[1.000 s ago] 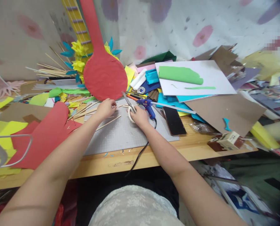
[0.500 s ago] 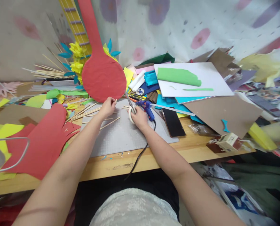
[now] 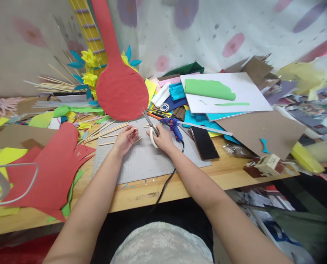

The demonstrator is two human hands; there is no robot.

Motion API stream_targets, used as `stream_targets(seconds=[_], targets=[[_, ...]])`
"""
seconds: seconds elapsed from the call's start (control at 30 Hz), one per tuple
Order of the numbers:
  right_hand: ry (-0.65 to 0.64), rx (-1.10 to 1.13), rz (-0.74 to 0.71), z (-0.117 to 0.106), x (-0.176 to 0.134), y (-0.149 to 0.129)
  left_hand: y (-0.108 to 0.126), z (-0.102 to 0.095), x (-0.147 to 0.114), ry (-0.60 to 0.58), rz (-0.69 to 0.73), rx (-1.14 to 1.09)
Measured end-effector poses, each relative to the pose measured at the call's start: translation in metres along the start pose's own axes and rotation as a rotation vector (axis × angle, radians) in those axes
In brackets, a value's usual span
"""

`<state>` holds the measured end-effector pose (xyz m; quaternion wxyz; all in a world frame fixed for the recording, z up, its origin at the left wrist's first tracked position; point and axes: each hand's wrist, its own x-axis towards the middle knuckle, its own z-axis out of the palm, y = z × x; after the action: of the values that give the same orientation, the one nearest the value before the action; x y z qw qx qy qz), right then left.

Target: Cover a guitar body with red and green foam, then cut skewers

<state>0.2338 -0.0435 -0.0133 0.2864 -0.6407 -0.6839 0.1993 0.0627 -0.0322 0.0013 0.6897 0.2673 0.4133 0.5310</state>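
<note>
Over the grey mat (image 3: 155,161), in my head view, the right hand (image 3: 163,138) has its fingers wrapped around one pair of scissors (image 3: 151,126). The left hand (image 3: 127,138) curls; I cannot tell whether it pinches anything. Overlapping sticks (image 3: 105,132) at the mat's left resist counting. One glue gun (image 3: 175,129) and one phone (image 3: 204,142) crowd its right. Since half a second ago, the left hand has shifted toward the mat's front.
</note>
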Motion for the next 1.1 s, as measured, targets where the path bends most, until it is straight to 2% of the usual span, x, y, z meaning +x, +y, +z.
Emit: stream_targets(seconds=[0.2, 0.4, 0.63, 0.83, 1.1], targets=[[-0.051, -0.059, -0.272, 0.004, -0.003, -0.003, 0.001, -0.002, -0.001, -0.072, -0.090, -0.191], [-0.059, -0.116, -0.355, 0.009, -0.005, -0.003, 0.001, 0.001, -0.005, -0.115, -0.169, -0.323], [-0.053, -0.142, -0.355, 0.012, -0.006, -0.004, 0.001, 0.003, -0.006, -0.109, -0.185, -0.303], [-0.069, -0.136, -0.334, 0.011, -0.007, -0.008, 0.000, 0.004, -0.005, -0.107, -0.118, -0.266], [-0.142, -0.136, -0.210, 0.009, -0.009, -0.016, -0.003, 0.008, -0.005, -0.083, -0.054, -0.177]])
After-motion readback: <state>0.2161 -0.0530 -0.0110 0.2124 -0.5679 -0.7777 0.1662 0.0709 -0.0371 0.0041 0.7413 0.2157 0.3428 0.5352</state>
